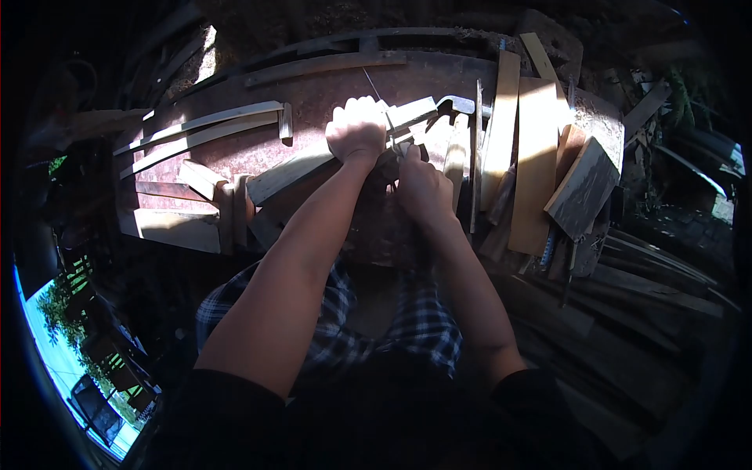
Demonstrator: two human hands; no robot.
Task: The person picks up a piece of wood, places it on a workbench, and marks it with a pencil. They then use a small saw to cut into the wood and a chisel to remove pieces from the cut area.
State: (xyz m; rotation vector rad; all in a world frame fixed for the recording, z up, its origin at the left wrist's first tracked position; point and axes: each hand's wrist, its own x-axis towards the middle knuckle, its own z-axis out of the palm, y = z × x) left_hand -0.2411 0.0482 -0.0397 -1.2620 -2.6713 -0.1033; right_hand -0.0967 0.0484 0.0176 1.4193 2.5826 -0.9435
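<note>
My left hand (356, 129) is closed over a wooden board (290, 174) that lies slantwise on the workbench (313, 90). The board's far end sticks out to the right of my knuckles. My right hand (424, 186) is wrapped round the handle of a saw (389, 117), close beside the left. Seen nearly edge-on, the saw's thin blade runs away from me across the board, just right of my left fingers. Much of the handle is hidden by my right hand. Beyond it lies what looks like a claw hammer (458, 103).
Long planks (537, 160) and a dark, wide block (583, 188) lie at the right of the bench. Thin strips (211, 121) and short offcuts (176, 227) are on the left. More timber (650, 290) is stacked low at the right.
</note>
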